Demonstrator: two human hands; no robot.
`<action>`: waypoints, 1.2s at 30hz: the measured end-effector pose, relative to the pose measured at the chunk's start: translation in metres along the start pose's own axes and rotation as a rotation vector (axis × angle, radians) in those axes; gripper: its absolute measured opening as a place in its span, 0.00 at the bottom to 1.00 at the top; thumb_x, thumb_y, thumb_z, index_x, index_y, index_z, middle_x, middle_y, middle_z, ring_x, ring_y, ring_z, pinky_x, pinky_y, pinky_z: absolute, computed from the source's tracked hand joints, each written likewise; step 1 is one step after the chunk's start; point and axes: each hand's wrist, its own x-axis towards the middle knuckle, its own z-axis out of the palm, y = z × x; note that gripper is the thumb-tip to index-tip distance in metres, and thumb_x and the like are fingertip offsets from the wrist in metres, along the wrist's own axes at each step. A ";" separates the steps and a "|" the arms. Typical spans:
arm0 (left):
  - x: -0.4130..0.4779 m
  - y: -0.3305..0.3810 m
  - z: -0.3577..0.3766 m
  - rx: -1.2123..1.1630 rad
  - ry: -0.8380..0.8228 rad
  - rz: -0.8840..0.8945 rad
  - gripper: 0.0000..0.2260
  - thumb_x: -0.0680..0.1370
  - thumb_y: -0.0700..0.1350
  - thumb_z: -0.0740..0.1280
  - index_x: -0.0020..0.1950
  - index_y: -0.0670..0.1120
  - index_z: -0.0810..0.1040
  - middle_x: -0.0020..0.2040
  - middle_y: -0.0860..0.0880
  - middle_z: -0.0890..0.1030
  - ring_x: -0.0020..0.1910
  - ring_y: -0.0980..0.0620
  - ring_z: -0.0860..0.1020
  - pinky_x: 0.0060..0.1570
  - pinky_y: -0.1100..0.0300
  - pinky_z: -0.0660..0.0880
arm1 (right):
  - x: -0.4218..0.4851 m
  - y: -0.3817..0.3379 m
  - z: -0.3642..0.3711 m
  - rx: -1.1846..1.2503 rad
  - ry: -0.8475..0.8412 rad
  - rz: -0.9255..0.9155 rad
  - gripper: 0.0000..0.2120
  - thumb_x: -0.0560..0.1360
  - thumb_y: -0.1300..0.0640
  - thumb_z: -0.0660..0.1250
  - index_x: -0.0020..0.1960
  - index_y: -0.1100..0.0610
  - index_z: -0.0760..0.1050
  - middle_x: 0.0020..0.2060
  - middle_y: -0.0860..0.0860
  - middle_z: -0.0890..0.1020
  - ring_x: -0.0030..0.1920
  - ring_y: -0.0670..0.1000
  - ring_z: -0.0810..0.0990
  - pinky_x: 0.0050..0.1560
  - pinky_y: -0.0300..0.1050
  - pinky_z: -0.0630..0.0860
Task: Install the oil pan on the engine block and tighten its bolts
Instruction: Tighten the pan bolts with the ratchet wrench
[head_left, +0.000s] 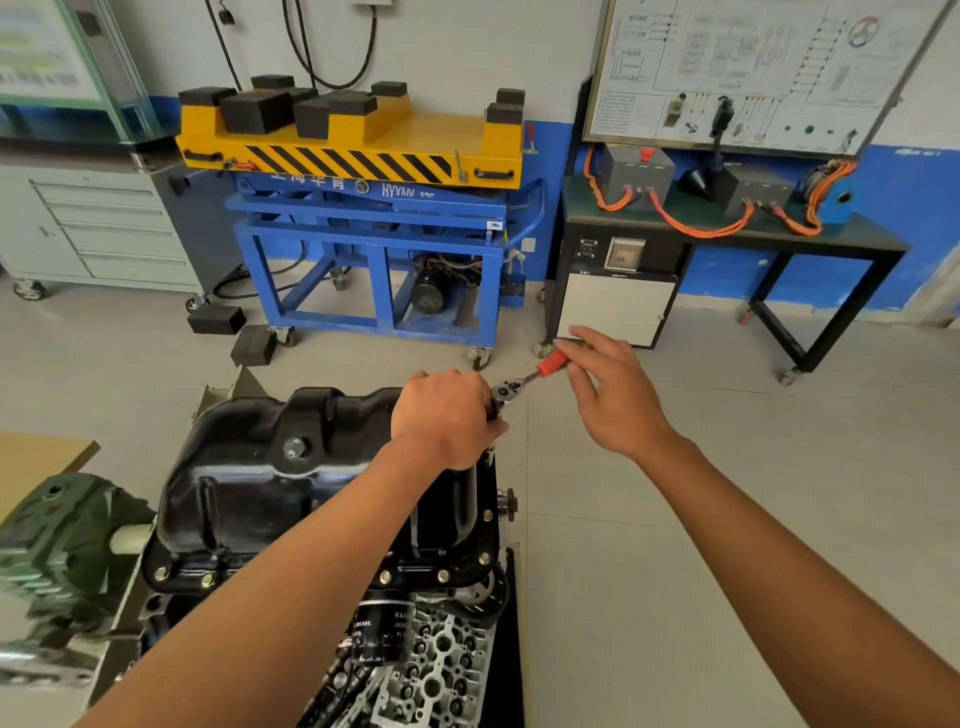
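Note:
A glossy black oil pan (270, 467) lies upside-down on the engine block (441, 660), with brass-coloured bolts (385, 576) along its near flange. At the pan's far right corner my left hand (447, 415) grips the ratchet's extension just under the head. The ratchet wrench (524, 379) has a chrome head and a red handle that points up and to the right. My right hand (613, 389) holds that red handle, with fingers wrapped over it. The socket and the bolt below are hidden by my left hand.
A green gearbox (57, 545) sits left of the pan. Behind stands a blue lift cart with a yellow top (358, 156), black rubber blocks (228, 327) on the floor, a grey drawer cabinet (104, 228) and a black bench with orange cables (727, 223).

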 end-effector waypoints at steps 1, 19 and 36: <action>0.000 0.000 0.000 0.001 -0.001 0.000 0.19 0.77 0.63 0.66 0.35 0.52 0.68 0.32 0.53 0.71 0.35 0.49 0.73 0.49 0.54 0.66 | 0.011 -0.004 0.000 -0.036 -0.040 -0.021 0.17 0.83 0.61 0.59 0.70 0.53 0.75 0.72 0.53 0.72 0.70 0.56 0.67 0.70 0.52 0.66; -0.003 0.003 0.006 0.006 0.084 -0.006 0.16 0.77 0.59 0.64 0.34 0.52 0.72 0.30 0.53 0.73 0.30 0.53 0.70 0.46 0.55 0.64 | -0.016 -0.018 -0.063 -0.407 -0.318 -0.137 0.14 0.78 0.41 0.64 0.48 0.49 0.83 0.35 0.44 0.81 0.38 0.47 0.76 0.39 0.48 0.76; -0.006 0.001 0.002 0.098 0.055 0.035 0.11 0.78 0.45 0.60 0.36 0.52 0.65 0.31 0.53 0.65 0.32 0.50 0.67 0.47 0.56 0.63 | -0.025 -0.126 -0.013 -0.086 -0.569 -0.064 0.24 0.70 0.35 0.70 0.20 0.44 0.73 0.19 0.39 0.73 0.28 0.37 0.74 0.27 0.37 0.62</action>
